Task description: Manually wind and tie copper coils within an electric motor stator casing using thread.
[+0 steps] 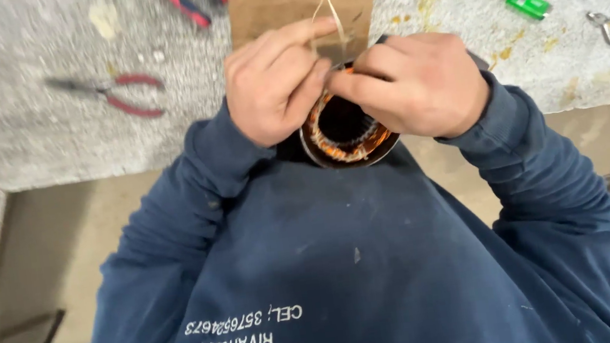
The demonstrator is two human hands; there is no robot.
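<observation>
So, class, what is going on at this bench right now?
A person in a dark blue sweatshirt holds a round motor stator with copper windings against their chest. The left hand pinches a pale string above it; the right hand grips its rim. Red-handled pliers lie on the grey bench.

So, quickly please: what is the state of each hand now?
Left hand: closed, pinching a thin string.
Right hand: closed on the motor stator.

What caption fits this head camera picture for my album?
Two hands work pale string on a copper-wound motor stator over a grey bench.
</observation>
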